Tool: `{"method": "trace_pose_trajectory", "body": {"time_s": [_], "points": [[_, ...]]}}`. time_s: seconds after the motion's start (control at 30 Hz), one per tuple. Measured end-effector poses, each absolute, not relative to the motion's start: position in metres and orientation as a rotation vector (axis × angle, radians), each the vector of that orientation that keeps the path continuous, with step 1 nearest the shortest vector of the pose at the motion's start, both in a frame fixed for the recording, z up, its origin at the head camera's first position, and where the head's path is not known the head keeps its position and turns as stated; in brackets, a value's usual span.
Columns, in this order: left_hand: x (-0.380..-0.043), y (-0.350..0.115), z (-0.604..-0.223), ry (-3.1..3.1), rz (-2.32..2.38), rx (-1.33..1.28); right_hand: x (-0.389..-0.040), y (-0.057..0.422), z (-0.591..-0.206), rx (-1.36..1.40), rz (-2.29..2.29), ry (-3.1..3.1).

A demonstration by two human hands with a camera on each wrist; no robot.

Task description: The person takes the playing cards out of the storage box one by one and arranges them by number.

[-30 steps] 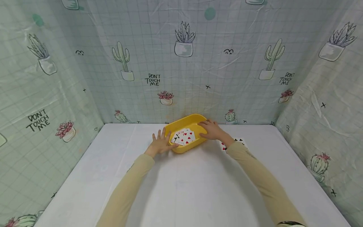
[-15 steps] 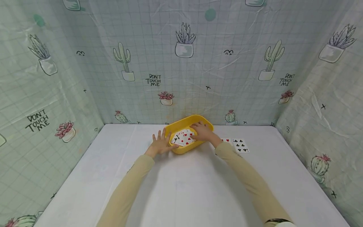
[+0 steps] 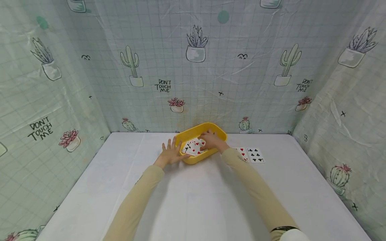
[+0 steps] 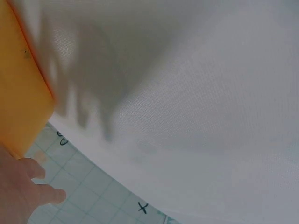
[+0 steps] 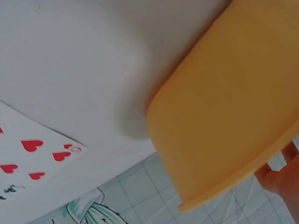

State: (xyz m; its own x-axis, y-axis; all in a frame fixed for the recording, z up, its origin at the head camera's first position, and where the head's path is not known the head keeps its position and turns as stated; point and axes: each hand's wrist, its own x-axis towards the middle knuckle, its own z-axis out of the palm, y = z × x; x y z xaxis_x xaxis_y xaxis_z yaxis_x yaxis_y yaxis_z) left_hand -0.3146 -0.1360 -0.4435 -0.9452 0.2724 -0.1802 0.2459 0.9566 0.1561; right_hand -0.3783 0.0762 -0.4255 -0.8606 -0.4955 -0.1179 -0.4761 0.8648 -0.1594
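A yellow plastic tray [image 3: 196, 130] stands at the back of the white table, with several face-up playing cards [image 3: 190, 147] overlapping inside. My left hand [image 3: 169, 155] rests against the tray's left end, fingers spread and thumb over the front rim. Reaching over the near rim, my right hand [image 3: 212, 142] is inside the tray above the cards, its fingers relaxed and pointing left. In the right wrist view, the tray's outer wall [image 5: 224, 102] hides most of that hand's fingers [image 5: 266, 177]. The left wrist view shows part of the left hand [image 4: 18, 191] beside the tray wall [image 4: 23, 74].
Right of the tray, a hearts card [image 3: 243, 152] and a clubs card [image 3: 255, 155] lie face up side by side on the table [image 3: 193, 201]. A cactus-printed cloth [image 3: 193, 83] rises behind the table and along both sides.
My right hand has moved left from the tray's right end to over the cards inside, uncovering the two cards on the table. The left hand and the tray have stayed in place.
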Motion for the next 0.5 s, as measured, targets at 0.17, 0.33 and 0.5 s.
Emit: {"method": "trace_pose_trajectory", "body": {"time_s": [0.17,0.33,0.5], "points": [[-0.313,-0.136,-0.443,2.919,0.214,0.39,-0.383,0.073,-0.433,-0.698,-0.2,2.85],[-0.313,-0.136,-0.441,2.921,0.234,0.391,-0.387,0.071,-0.438,-0.593,-0.231,2.824],[-0.313,-0.136,-0.442,2.92,0.24,0.394,-0.389,0.069,-0.442,-0.546,-0.215,2.78]]}}
